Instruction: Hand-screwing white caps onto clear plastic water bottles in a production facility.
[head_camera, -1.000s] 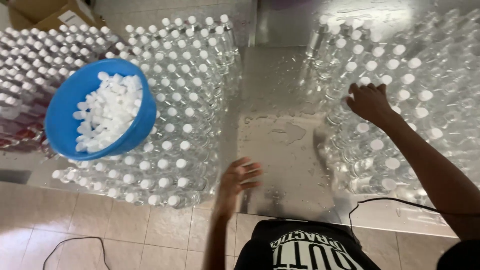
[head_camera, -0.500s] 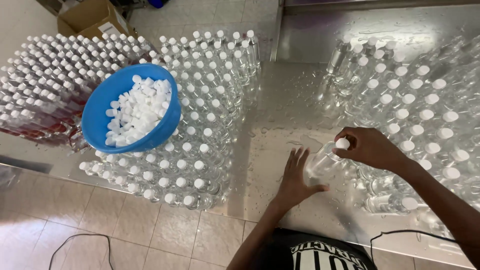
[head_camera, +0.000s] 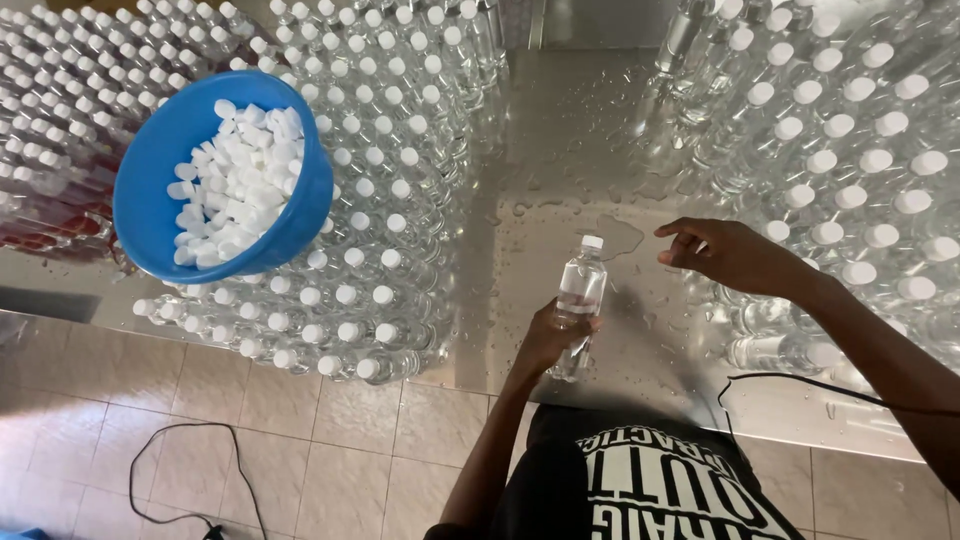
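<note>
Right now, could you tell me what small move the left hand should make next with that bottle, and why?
Probably carry the bottle left and stand it among the capped bottles beside the blue bowl. The left hand grips it, its white cap is already on, and the right hand hovers empty near the other bottles.

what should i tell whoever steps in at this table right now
Left hand: gripping one clear capped bottle upright over the wet steel table.
Right hand: open, empty, above the table beside the right block of bottles.
Blue bowl of loose white caps sits on the left block of bottles.
Done: the visible bottles in both blocks wear caps.
Left: the held bottle is in neither block.
</note>
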